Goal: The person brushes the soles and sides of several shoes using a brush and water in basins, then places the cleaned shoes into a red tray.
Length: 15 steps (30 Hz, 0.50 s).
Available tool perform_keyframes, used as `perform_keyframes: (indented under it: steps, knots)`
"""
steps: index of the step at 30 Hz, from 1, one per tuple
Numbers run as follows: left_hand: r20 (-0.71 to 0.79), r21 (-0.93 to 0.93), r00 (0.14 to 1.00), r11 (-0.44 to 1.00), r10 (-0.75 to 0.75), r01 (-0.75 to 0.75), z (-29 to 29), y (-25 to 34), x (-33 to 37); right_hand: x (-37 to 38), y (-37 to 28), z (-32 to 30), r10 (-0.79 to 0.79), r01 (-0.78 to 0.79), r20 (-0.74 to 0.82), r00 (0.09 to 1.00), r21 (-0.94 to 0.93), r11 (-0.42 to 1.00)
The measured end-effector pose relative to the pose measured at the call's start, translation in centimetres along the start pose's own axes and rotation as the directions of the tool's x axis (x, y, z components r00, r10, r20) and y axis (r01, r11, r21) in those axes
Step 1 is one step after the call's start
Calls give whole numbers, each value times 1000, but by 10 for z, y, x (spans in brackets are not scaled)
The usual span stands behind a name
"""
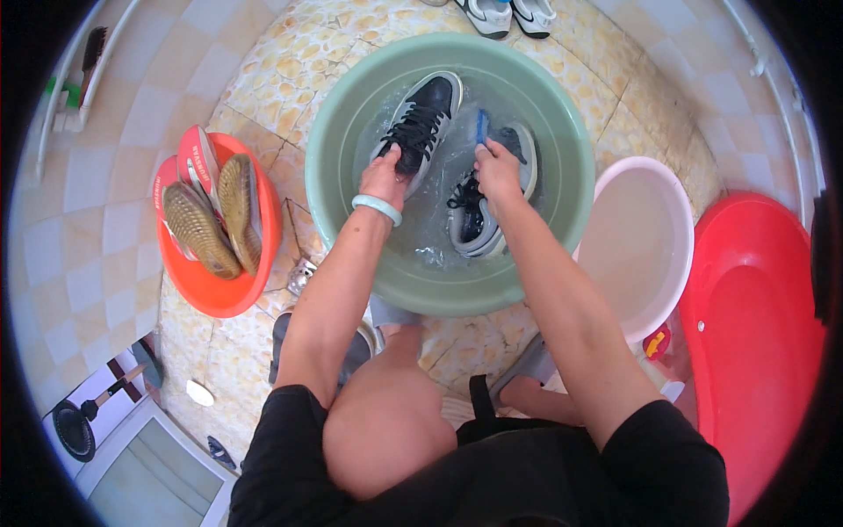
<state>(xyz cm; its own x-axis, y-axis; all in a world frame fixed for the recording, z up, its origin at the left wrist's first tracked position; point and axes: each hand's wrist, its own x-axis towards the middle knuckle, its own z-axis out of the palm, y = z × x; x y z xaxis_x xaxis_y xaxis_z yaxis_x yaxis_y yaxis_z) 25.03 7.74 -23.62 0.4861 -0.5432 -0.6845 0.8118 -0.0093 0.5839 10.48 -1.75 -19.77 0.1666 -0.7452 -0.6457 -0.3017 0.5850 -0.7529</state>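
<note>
"Since the green basin point(325, 167) is our clock, and the person's bare knee point(379, 430) is just past six, where are the hands?"

"Left hand point(385, 183) at nine, fingers clamped on the near end of a black-and-grey shoe point(420, 125); right hand point(500, 178) at three, fingers closed around a slim blue tool point(482, 125) that points towards one."

"And the shoes?"

"Both sit in the basin's water point(411, 239). The second shoe point(476, 235) lies towards four, below the right hand; whether that hand touches it, I cannot tell. The gripped one reaches farther, its toe at twelve."

"What stands outside?"

"Past the rim, a pale basin point(684, 233) of cloudy water point(637, 246) at half past three, and an orange basin point(211, 300) between eight and nine holding brown-soled footwear point(202, 230). A red tub point(751, 290) curves beyond the pale basin at four. Farthest, white sneakers point(489, 16) rest on the patterned floor point(299, 57) between twelve and one."
</note>
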Motion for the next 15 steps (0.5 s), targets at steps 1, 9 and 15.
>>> perform_keyframes:
  steps: [1, 9, 15]
  knots:
    - [32, 6, 999, 1000, -20, 19, 6, -4, -2, -8, 3, -6, -159, 159, 37, 987, -2, 987]
    - [41, 168, 998, 984, 57, -63, 7, -13, -23, -8, -17, 3, -467, 659, 507, 725, -707, 256]
    - [-12, 146, 997, 987, 74, -71, 16, 0, -25, -20, 2, 14, -433, 641, 473, 768, -561, 524]
